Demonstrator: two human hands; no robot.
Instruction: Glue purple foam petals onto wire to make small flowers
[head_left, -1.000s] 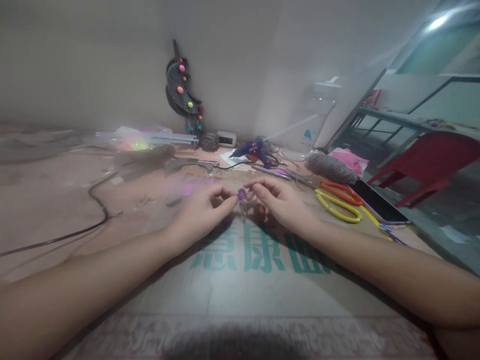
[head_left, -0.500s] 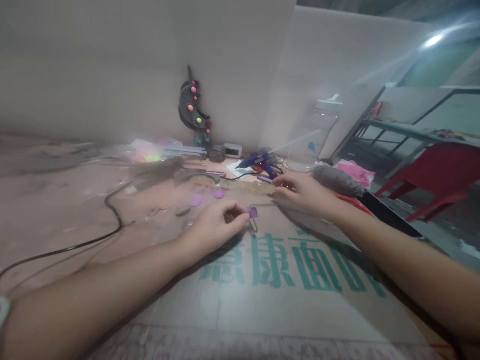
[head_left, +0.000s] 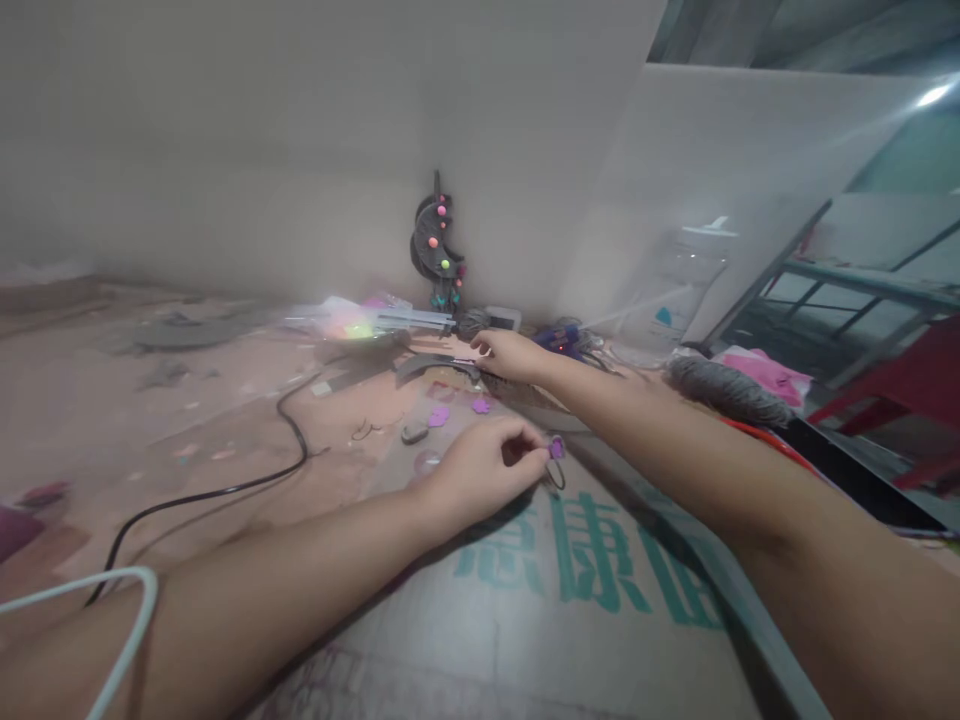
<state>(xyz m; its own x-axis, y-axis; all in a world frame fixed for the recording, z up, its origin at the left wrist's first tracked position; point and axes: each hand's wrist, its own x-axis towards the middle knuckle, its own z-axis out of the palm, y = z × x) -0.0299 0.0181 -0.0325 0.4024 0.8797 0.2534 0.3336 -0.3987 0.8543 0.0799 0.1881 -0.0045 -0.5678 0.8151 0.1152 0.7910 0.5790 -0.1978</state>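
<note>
Between the thumb and forefinger of my left hand (head_left: 491,460) is a small purple piece (head_left: 556,447) with a thin dark loop hanging below it. That hand rests over a clear sheet with green printed characters (head_left: 600,550). My right hand (head_left: 511,356) stretches across to the back of the table, its thumb and forefinger apart. Its fingertips are at the end of a slim pinkish tool (head_left: 461,361), which lies by a grey curved piece (head_left: 424,366). Purple flower-like cutouts (head_left: 439,415) and a small grey oval piece (head_left: 414,433) lie beyond my left hand.
A grey crescent ornament with coloured balls (head_left: 435,240) stands against the wall. Behind my right arm are a blue glue gun (head_left: 559,338) and a clear bottle (head_left: 667,300). Grey yarn (head_left: 727,388) lies to the right. A black cable (head_left: 225,490) crosses the left side.
My right hand has moved left from beside the glue gun to the slim pinkish tool. My left hand keeps its pinch on the purple piece. The view has turned left.
</note>
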